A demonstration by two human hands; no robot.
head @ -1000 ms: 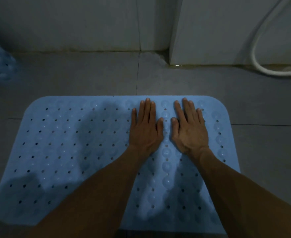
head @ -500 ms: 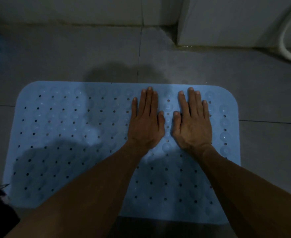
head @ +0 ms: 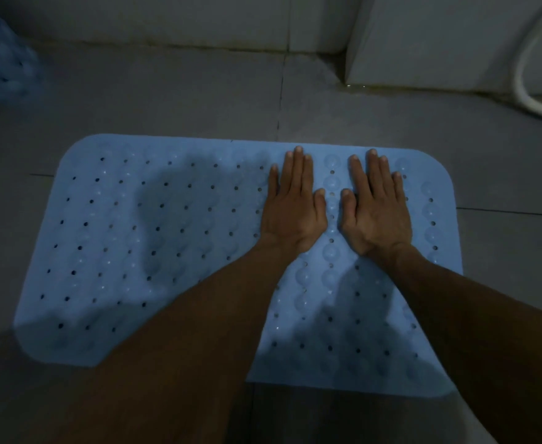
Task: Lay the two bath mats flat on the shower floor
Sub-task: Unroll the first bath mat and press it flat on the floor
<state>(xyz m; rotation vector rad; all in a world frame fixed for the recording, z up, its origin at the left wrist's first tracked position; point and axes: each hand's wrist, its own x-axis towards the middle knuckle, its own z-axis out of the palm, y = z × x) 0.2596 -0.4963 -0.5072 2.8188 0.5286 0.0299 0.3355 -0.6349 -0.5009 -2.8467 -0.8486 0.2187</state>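
Both my palms are pressing flat on the blue bath mat.

My left hand (head: 290, 206) and right hand (head: 375, 208) are lying side by side, fingers straight and together, gripping nothing, thumbs almost meeting over a row of suction bumps. Both are resting on the far right part of the bath mat (head: 154, 238), fingertips nearly reaching its far edge. The mat is spreading flat across the grey tiled shower floor (head: 173, 100), mostly to the left of my hands. A second blue mat (head: 0, 72) is sitting bunched at the far left, well apart, and a white hose (head: 526, 94) is curving at the far right.
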